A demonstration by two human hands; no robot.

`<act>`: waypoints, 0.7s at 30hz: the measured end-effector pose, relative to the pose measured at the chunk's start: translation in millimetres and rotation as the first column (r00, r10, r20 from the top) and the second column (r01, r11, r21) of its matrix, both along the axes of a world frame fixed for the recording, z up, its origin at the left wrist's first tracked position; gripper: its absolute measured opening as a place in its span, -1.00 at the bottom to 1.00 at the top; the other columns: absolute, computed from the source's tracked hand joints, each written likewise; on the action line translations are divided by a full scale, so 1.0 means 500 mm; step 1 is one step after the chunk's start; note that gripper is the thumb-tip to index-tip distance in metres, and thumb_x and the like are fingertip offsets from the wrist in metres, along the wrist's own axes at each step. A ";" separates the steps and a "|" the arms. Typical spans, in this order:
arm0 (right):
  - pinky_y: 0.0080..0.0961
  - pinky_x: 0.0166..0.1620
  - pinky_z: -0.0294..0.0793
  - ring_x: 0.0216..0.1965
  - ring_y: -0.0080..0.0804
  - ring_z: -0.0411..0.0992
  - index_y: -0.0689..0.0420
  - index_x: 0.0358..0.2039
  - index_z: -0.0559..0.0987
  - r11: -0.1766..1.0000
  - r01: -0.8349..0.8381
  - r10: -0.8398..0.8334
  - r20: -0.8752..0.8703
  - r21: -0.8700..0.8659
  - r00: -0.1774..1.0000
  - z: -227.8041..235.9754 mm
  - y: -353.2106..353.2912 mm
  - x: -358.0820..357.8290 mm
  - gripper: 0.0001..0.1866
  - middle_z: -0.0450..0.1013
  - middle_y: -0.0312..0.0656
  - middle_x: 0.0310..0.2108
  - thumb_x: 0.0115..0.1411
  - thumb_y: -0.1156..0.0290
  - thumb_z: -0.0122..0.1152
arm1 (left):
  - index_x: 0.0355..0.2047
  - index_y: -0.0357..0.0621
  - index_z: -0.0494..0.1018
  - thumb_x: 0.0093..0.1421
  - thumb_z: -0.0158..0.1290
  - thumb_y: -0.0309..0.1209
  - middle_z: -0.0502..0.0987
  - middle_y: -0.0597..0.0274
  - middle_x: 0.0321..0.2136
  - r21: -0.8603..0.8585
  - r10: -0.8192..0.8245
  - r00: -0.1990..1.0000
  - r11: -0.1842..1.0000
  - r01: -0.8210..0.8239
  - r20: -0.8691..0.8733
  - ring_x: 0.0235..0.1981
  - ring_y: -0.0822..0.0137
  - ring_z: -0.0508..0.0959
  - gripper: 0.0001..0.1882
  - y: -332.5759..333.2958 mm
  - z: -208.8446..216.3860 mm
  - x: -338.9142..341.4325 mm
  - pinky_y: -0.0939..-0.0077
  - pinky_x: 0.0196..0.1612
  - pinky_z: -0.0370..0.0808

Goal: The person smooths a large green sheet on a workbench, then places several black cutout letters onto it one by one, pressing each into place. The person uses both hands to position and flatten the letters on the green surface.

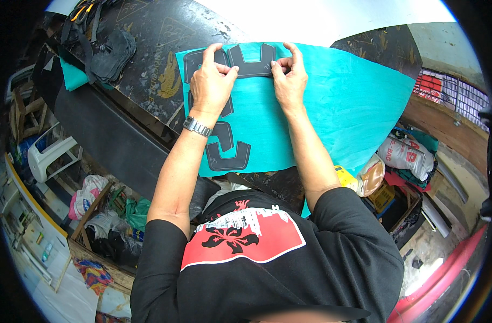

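A black U-shaped cutout (251, 69) with pale marked edges lies at the far side of a teal sheet (353, 102), its opening facing away from me. Thumb and fingers of my left hand (209, 91) pinch its left end, with the index finger stretched forward. At its right end, my right hand (290, 83) grips the edge between thumb and curled fingers, the index finger raised. Several similar black pieces sit along the sheet's left side, among them a U-shaped one (229, 158) at the near edge. My left hand partly covers another piece (192, 63).
Under the teal sheet is a dark, stained table (149, 59). A stack of black cutouts (114, 56) and orange-handled scissors (83, 12) are at the far left. White sheet material (289, 21) spans the back. A white plastic stool (51, 153) stands left; filled bags (405, 155) are at right.
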State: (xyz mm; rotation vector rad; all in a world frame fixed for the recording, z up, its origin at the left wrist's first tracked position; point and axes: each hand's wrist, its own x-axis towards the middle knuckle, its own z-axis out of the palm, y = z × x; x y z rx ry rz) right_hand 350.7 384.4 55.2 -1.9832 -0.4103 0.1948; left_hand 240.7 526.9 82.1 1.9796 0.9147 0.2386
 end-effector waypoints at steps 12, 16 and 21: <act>-0.46 -0.38 0.44 -0.54 -0.51 0.38 0.05 0.17 0.41 0.991 0.014 -0.005 0.070 -0.131 0.998 0.004 0.009 -0.001 -0.40 0.43 -0.30 -0.54 0.07 0.55 0.30 | 0.17 -0.01 0.32 0.06 0.28 -0.36 0.67 0.20 -0.47 0.049 -0.023 0.999 0.999 0.024 -0.023 -0.39 0.10 0.68 -0.35 0.003 0.002 0.004 0.18 -0.26 0.58; -0.40 -0.37 0.45 -0.52 -0.43 0.40 0.04 0.17 0.40 0.984 0.026 -0.007 0.107 -0.179 0.994 0.005 0.011 -0.001 -0.37 0.43 -0.29 -0.54 0.05 0.55 0.32 | 0.18 -0.01 0.31 0.06 0.29 -0.36 0.66 0.19 -0.47 0.049 -0.040 0.998 0.998 0.043 -0.058 -0.37 0.08 0.68 -0.33 0.008 0.005 0.009 0.16 -0.25 0.58; -0.29 -0.31 0.46 -0.42 -0.31 0.46 0.03 0.21 0.36 0.940 0.012 0.062 0.207 -0.341 0.976 0.010 0.016 -0.001 -0.30 0.45 -0.27 -0.51 0.02 0.49 0.37 | 0.19 -0.04 0.29 0.05 0.30 -0.33 0.66 0.19 -0.49 0.099 -0.069 0.993 0.992 0.078 -0.094 -0.39 0.01 0.67 -0.30 0.013 0.013 0.014 0.12 -0.25 0.58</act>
